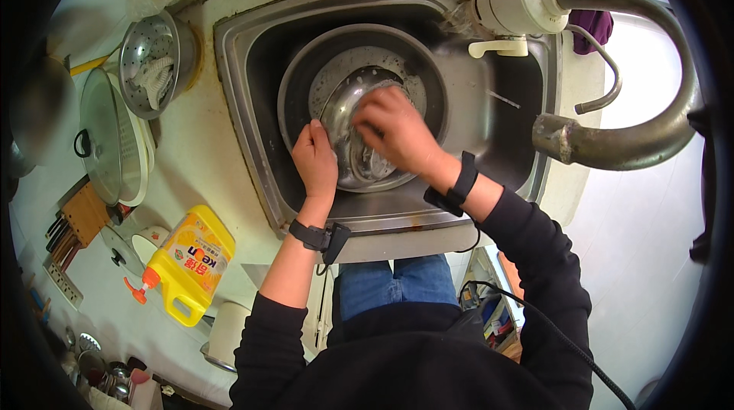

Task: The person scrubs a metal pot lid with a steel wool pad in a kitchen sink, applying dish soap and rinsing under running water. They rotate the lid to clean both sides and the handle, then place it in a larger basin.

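My left hand [314, 160] grips the rim of a shiny stainless steel bowl [338, 106], thumb uppermost. The bowl is tilted inside a larger round metal basin [292, 74], which stands in a stainless steel sink [481, 117]. Suds and water [332, 80] cover part of the basin's bottom. Over the hollow of the bowl, my right hand [395, 129] has its fingers curled down towards the metal. Whether those fingers hold anything is hidden.
A white tap [519, 5] with a thick curved spout [636, 154] overhangs the sink's right side. On the left stand a perforated metal strainer [129, 48], a glass lid [100, 134], a yellow pump bottle [198, 261] and a wooden knife block [86, 215].
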Demonstrator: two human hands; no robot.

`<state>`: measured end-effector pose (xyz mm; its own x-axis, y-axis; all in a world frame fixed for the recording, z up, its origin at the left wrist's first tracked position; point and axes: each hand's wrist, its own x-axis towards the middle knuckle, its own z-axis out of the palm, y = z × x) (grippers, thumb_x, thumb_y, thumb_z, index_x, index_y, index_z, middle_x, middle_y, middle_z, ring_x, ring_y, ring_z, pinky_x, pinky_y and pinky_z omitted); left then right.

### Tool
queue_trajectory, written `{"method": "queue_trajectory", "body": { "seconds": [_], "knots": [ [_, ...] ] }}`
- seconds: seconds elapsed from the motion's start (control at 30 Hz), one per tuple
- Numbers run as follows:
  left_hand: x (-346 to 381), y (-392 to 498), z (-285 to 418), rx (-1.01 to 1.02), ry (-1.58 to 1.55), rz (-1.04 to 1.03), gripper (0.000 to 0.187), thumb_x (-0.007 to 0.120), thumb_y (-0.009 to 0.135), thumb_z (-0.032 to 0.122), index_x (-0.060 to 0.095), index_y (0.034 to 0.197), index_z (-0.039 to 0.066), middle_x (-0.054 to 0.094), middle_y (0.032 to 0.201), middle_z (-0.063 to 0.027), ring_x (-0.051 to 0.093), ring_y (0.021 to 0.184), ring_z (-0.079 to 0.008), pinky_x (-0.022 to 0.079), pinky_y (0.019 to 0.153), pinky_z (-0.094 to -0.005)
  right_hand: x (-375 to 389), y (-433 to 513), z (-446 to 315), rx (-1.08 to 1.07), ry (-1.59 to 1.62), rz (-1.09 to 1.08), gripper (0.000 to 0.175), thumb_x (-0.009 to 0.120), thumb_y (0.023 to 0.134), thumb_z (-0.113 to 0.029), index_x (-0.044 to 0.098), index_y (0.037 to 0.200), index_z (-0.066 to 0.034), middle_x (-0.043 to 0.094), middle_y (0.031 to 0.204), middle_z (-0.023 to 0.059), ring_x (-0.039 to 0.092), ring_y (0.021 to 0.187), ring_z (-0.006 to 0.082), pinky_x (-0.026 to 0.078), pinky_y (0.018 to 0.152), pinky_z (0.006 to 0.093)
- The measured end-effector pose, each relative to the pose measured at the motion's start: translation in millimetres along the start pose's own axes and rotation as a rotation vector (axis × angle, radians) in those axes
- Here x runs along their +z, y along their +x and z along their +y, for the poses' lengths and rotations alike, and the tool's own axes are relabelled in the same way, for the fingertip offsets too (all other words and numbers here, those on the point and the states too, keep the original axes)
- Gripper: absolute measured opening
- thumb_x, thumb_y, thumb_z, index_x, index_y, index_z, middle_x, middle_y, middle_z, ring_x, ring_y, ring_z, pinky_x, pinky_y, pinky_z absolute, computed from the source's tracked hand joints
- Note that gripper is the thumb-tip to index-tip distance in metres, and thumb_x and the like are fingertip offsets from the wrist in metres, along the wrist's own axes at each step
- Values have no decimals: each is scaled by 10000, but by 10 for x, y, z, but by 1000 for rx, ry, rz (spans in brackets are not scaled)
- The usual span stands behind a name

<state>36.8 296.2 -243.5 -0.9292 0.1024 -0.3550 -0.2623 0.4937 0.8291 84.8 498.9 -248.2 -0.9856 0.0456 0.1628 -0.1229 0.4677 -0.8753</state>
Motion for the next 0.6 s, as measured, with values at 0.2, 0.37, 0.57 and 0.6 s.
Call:
{"method": "queue_trajectory", "body": {
  "seconds": [0.2, 0.37, 0.57, 0.6],
  "knots": [
    [11, 74, -41, -29, -43, -3, 484, 522, 1167, 300, 488, 762, 37, 371, 657, 37, 331, 642, -77, 288, 581, -333, 123, -81, -43, 332, -61, 283, 168, 769, 887, -51, 709, 1043, -57, 652, 1120, 152, 601, 1111, 405, 508, 968, 476],
    [-5, 126, -177, -133, -128, -4, 494, 531, 1162, 318, 523, 753, 43, 379, 653, 44, 337, 640, -61, 286, 581, -322, 125, -110, -116, -64, 39, 26, 195, 802, 882, -63, 692, 1042, -84, 628, 1138, 142, 604, 1119, 382, 517, 984, 455],
    [17, 207, -358, -43, -88, 44, 485, 524, 1160, 349, 524, 752, 87, 395, 592, 40, 355, 432, -92, 277, 414, -344, 143, -66, -134, 27, 21, 107, 196, 807, 885, -29, 679, 1033, -42, 614, 1107, 138, 614, 1088, 367, 521, 956, 439],
    [16, 207, -378, -91, -121, 45, 485, 519, 1161, 352, 522, 752, 90, 397, 587, 38, 358, 412, -104, 274, 395, -350, 160, -76, -144, -8, 60, 36, 139, 781, 898, -43, 701, 1009, -68, 618, 1099, 156, 607, 1086, 397, 514, 942, 468]
  ]
}}
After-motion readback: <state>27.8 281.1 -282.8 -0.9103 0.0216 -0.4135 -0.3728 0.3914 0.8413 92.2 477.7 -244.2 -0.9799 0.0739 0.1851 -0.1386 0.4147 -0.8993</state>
